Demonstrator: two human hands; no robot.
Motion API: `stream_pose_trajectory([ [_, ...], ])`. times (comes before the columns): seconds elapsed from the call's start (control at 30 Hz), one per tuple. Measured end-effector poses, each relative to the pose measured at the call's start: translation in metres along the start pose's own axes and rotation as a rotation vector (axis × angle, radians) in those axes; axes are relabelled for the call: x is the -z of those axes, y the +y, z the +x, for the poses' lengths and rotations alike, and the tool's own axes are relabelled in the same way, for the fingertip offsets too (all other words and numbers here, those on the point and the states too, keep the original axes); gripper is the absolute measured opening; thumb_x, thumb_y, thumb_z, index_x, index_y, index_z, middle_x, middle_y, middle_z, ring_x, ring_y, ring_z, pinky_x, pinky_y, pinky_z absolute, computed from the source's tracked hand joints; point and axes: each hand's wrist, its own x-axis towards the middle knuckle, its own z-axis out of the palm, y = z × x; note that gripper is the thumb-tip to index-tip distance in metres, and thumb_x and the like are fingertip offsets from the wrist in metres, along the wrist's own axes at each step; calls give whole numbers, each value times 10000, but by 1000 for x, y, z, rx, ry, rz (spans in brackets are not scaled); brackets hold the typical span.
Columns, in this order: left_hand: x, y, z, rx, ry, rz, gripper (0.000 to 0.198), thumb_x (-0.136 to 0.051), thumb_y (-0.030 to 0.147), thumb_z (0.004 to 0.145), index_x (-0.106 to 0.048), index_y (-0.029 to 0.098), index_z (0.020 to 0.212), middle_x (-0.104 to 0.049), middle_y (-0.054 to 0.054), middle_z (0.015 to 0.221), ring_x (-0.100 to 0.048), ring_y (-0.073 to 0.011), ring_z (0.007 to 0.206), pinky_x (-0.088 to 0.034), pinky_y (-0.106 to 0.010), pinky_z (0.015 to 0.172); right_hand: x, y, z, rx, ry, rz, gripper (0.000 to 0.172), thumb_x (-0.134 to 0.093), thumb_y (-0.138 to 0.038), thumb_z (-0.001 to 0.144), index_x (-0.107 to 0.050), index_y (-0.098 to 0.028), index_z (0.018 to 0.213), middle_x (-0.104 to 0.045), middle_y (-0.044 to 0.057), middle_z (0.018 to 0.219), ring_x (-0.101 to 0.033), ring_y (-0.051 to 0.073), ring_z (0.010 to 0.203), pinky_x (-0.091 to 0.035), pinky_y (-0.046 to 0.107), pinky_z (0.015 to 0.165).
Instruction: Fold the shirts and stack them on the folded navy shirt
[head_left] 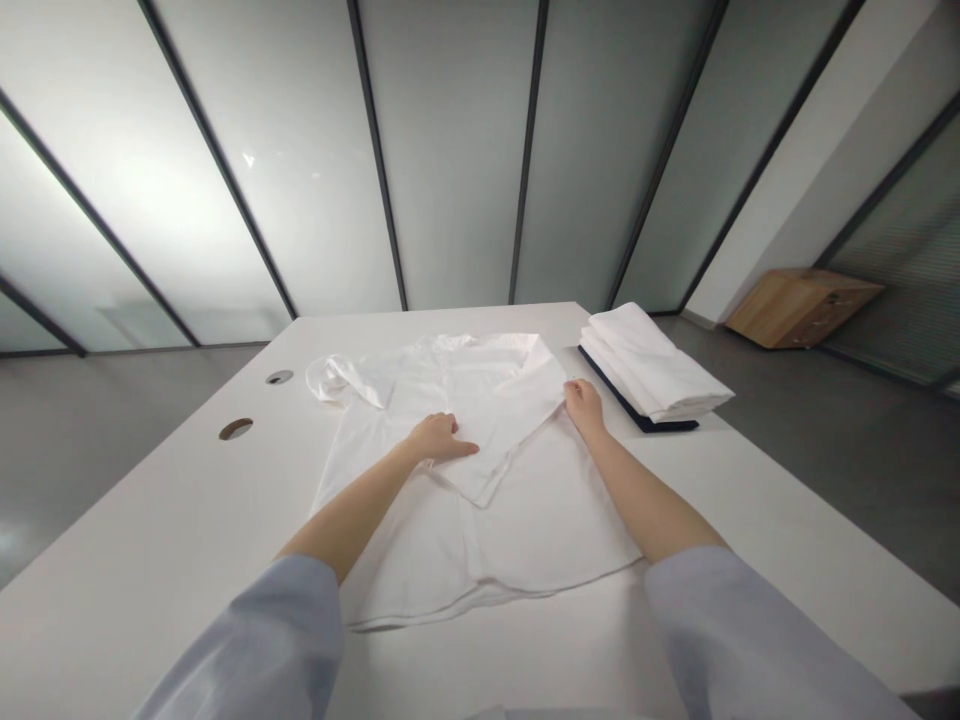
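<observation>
A white shirt (pixel 517 535) lies spread on the white table, its collar at the far side and its hem toward me. One sleeve (pixel 510 430) is folded diagonally across the front, and the other sleeve (pixel 341 380) lies bunched at the far left. My left hand (pixel 439 438) rests on the middle of the shirt, thumb apart from the fingers, pressing on the cloth. At the shirt's right edge, my right hand (pixel 583 405) is closed on the folded cloth, with the fingertips partly hidden.
Right of the shirt, a stack of folded white cloth (pixel 649 365) sits on a dark flat board (pixel 667 426). Two round holes, one open (pixel 236 429) and one with a grey cover (pixel 280 377), are in the table (pixel 187 520) at left. A wooden cabinet (pixel 795 305) stands beyond, on the floor.
</observation>
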Motion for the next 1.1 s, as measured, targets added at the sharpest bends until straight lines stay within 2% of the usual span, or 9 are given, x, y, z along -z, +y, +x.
stream_pose_trajectory([
  [0.17, -6, 9, -1, -94, 39, 2, 53, -568, 255, 699, -546, 208, 710, -631, -52, 840, -598, -215, 852, -439, -304, 759, -3, 4, 2, -18, 64, 22, 347, -367, -389, 798, -622, -170, 883, -628, 126, 971, -568, 238, 889, -451, 360, 843],
  [0.33, 9, 1, -9, -49, 53, -495, 48, -479, 224, 705, -434, 210, 699, -477, 43, 627, -506, -128, 613, -384, -238, 552, -2, 5, 3, -30, 65, 35, 368, -342, -397, 795, -618, -166, 870, -628, 133, 958, -562, 247, 926, -442, 358, 858],
  [0.43, 21, -13, -16, -47, -31, -793, 126, -513, 240, 668, -421, 212, 750, -451, 72, 609, -467, -91, 526, -350, -200, 481, -2, 4, 4, -41, 56, 25, 371, -329, -396, 791, -614, -169, 857, -631, 137, 953, -560, 252, 933, -436, 360, 866],
  [0.53, 34, -29, -26, -19, -80, -909, 236, -558, 257, 641, -486, 211, 861, -523, 61, 668, -514, -95, 540, -398, -198, 492, -2, 4, 4, -41, 56, 24, 355, -331, -401, 789, -607, -182, 839, -634, 130, 935, -560, 254, 925, -437, 364, 863],
  [0.67, 48, -52, -39, 28, -121, -858, 585, -607, 275, 641, -525, 258, 1219, -661, -30, 1010, -636, -171, 854, -515, -260, 698, -2, 3, 4, -42, 57, 25, 324, -347, -401, 783, -597, -196, 809, -637, 122, 908, -560, 254, 899, -435, 367, 861],
  [0.73, 52, -65, -46, 30, -175, -857, 760, -635, 267, 630, -449, 292, 1366, -621, -55, 1220, -611, -200, 1030, -515, -272, 793, -2, 3, 4, -37, 56, 26, 322, -353, -401, 779, -595, -190, 802, -637, 127, 903, -561, 254, 881, -432, 368, 856],
  [0.8, 53, -77, -50, 20, -296, -910, 856, -667, 267, 620, -387, 312, 1428, -575, -53, 1317, -601, -213, 1076, -512, -288, 825, -2, 4, 4, -28, 48, 28, 317, -359, -398, 777, -594, -186, 795, -637, 129, 895, -562, 252, 867, -431, 366, 849],
  [0.93, 48, -97, -52, -8, -528, -946, 659, -737, 273, 596, -612, 247, 1242, -662, -45, 1184, -641, -208, 956, -504, -285, 799, -4, 6, 5, -24, 56, 31, 283, -375, -380, 783, -586, -191, 777, -640, 114, 876, -565, 240, 854, -432, 356, 834],
  [1.1, 46, -113, -48, -53, -514, -821, 314, -757, 301, 598, -757, 195, 894, -730, -24, 889, -631, -182, 841, -470, -250, 771, -5, 6, 5, -31, 38, -3, 264, -390, -351, 802, -593, -184, 778, -648, 109, 878, -572, 226, 833, -434, 337, 818],
])
